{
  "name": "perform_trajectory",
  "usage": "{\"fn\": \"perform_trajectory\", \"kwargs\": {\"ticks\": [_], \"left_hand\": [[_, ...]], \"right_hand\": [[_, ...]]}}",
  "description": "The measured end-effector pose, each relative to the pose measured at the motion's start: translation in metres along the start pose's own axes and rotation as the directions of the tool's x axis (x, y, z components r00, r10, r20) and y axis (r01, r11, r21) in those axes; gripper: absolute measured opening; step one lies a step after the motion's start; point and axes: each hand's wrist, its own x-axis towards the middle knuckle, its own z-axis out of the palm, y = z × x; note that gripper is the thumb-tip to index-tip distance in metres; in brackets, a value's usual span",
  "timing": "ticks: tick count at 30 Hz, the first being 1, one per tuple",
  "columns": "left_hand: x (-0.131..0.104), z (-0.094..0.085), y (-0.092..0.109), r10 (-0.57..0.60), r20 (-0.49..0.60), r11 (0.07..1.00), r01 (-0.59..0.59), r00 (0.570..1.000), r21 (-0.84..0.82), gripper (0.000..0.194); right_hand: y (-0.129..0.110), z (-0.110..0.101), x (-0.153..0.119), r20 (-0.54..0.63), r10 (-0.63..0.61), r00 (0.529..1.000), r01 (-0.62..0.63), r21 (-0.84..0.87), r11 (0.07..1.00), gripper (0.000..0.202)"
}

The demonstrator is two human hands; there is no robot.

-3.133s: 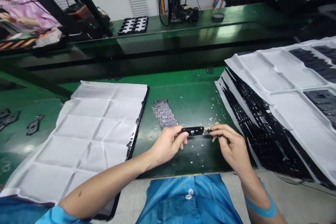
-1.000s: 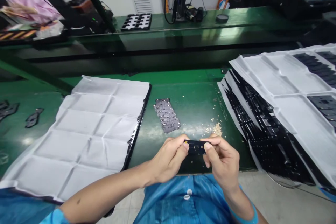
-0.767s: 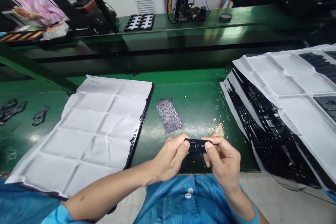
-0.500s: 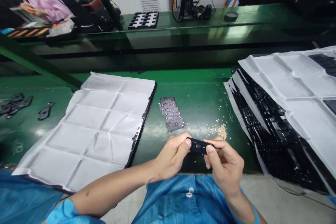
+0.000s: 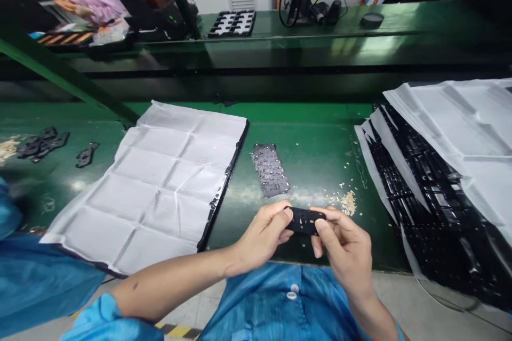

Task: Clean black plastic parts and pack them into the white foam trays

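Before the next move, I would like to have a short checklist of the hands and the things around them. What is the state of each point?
1. Left hand grips the black part: ok, thumb and fingers pinch one end.
2. Right hand grips it too: ok, thumb on the other end.
3. Underside of the black part is in order: cannot tell, it is hidden from view.
4. Overlapping dark parts are free of the hands: ok, they lie beyond them on the table.
5. Small pale pieces are all in one pile: not ok, some lie scattered around it.
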Motion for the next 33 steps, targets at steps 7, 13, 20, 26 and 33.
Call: {"fn": "perform_trajectory", "kwargs": {"ticks": [7, 13, 20, 26, 33], "left_hand": [[-0.005, -0.017, 0.008, 0.137, 0.046, 0.961, -0.144, 0.989, 0.237, 0.033], [-0.003, -0.03, 0.004, 0.17, -0.054, 0.926, -0.141, 0.984, 0.349, 0.024], [0.011, -0.06, -0.002, 0.192, -0.178, 0.881, -0.09, 0.965, 0.464, 0.02], [0.031, -0.073, -0.01, 0.341, -0.159, 0.599, -0.083, 0.927, 0.797, 0.008], [0.031, -0.077, -0.009, 0.388, -0.078, 0.085, 0.049, 0.918, 0.995, 0.015]], "right_hand": [[0.006, -0.001, 0.005, 0.022, 0.093, 0.995, -0.094, 0.039, 0.995, 0.017], [0.012, 0.004, 0.01, 0.064, 0.137, 0.989, -0.137, -0.005, 0.991, 0.02], [0.036, -0.005, 0.012, 0.08, 0.008, 0.997, 0.017, -0.311, 0.95, 0.032], [0.047, -0.012, 0.001, 0.211, -0.173, 0.962, 0.261, -0.534, 0.804, 0.026], [0.064, -0.02, -0.004, 0.351, -0.273, 0.896, 0.444, -0.662, 0.604, 0.033]]}}
